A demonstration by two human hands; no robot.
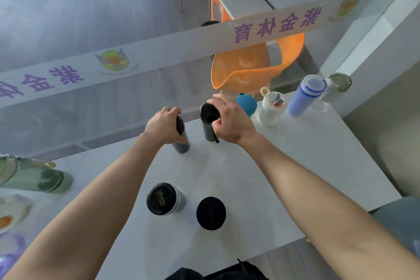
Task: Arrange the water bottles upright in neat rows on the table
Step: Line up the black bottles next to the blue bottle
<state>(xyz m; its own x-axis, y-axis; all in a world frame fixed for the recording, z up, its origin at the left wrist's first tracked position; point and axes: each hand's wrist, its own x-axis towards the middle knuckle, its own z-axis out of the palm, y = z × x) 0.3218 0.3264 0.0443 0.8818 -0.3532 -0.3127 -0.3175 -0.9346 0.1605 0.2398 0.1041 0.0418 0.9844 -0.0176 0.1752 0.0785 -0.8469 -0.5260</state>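
Head view, looking down, and both hands are out at the far edge of the white surface [295,166], each on a dark bottle. The left hand [162,126] has its fingers clamped around the upper part of a slim dark bottle [183,145], which leans a little off upright. Just to the right of it, the right hand [231,120] is cupped over the black-capped bottle [209,120], fingers closed on the cap and shoulder, a short strap hanging by the wrist.

Taking that slim dark bottle as the marker: two more black-lidded bottles stand nearer the person, the printed-lid bottle [164,199] almost straight below it and the plain black lid bottle [211,212] below and to the right. So a front pair is set, and this looks like the back pair going in.

To do this well, I'd say bring the slim one fully vertical before letting go, base flat, and line each back bottle up behind its front partner with an even gap. Release one hand at a time, since a tall narrow bottle could tip.

Further right of the marker stand a teal bottle [246,103], a white bottle [270,109] and a blue bottle [304,95]; far to its left a green bottle [36,179] lies on its side, not yet dealt with.
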